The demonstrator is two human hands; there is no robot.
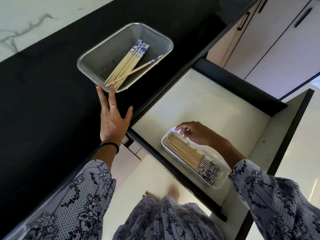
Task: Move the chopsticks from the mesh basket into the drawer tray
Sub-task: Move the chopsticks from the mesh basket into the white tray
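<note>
Head view: a rectangular silver mesh basket (90, 65) sits on the black bench (43, 101) and holds a loose bundle of pale wooden chopsticks with blue-and-white patterned tops (127, 64), one stick lying crosswise to the rest. The left hand (113, 118) stretches toward the basket's near rim, fingers (111, 94) straight and spread, tips at or just short of the rim, holding nothing. Below the bench edge a cream-lined drawer (199, 101) stands open; in it lies a white oblong plastic tray (220, 181) already filled with a neat row of matching chopsticks (187, 153). The right hand (195, 134) rests over the tray's far end, fingers curled down onto the stick tips; I cannot tell whether they pinch any. The task looks partway done: this seems the turn between settling one batch and fetching another. Next, the left hand must reach over the rim and gather the remaining sticks, stray one included.
</note>
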